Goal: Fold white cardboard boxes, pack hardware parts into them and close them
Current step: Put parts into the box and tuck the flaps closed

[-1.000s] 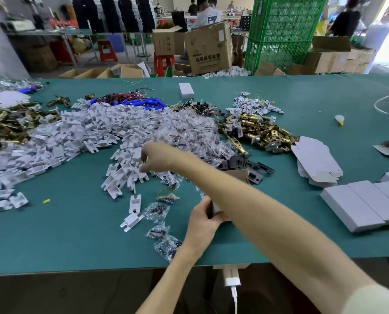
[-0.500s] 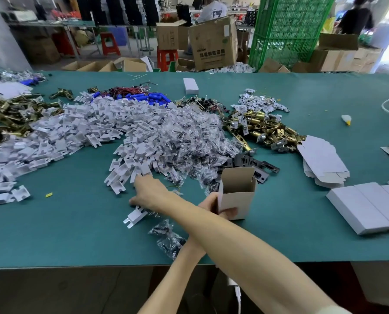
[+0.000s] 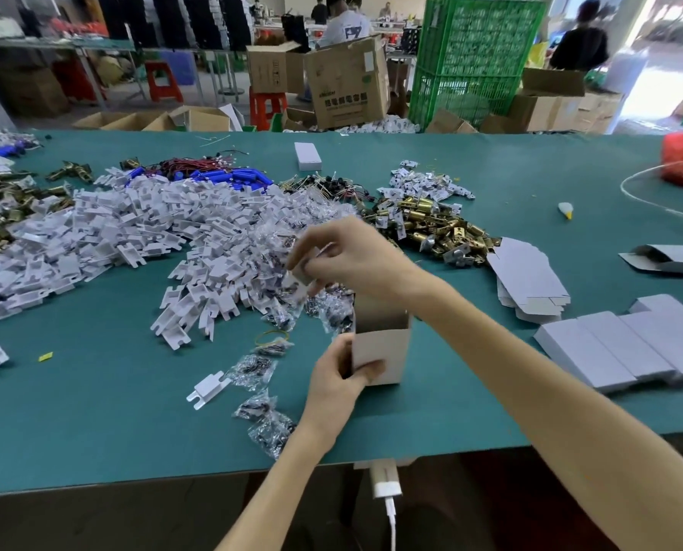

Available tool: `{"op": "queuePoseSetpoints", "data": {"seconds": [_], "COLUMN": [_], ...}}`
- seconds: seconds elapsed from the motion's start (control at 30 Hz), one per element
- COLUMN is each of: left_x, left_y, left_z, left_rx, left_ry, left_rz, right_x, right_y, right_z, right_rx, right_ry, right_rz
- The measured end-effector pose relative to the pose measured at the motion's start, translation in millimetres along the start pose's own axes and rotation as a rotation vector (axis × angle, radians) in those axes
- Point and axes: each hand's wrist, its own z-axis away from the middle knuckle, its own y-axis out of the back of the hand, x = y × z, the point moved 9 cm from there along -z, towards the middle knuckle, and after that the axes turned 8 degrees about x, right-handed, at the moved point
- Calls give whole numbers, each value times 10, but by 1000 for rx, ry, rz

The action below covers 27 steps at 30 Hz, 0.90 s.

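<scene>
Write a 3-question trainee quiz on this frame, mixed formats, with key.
1. True or false: the open white box lies flat on its side.
2. The right hand pinches a white plastic part. What grips the open white box? A) the left hand B) nothing C) a clamp
3. Fill in: the closed white boxes lie on the table to the open white box's ___.

Key: 1 false, it stands upright with its top open. 2 A. 3 right.
</scene>
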Motion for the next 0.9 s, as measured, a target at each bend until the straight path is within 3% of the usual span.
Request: {"op": "queuePoseSetpoints", "data": {"seconds": [0.2, 0.47, 0.7, 0.9], "left_x": [-53, -60, -72, -87], "left_y": [17, 51, 28, 32], "left_z": [-8, -11, -5, -12], "left_rx": [14, 55, 34, 37], "left_ry": [-7, 7, 5, 6], "left_rz": [12, 11, 12, 24], "right_x": [385, 528, 634, 758], "right_y": [779, 864, 724, 649], "right_z": [330, 512, 442, 406], "right_rx": [151, 207, 134, 29], "right_ry": [-114, -82, -78, -48], "right_rz": [85, 313, 483, 790]}}
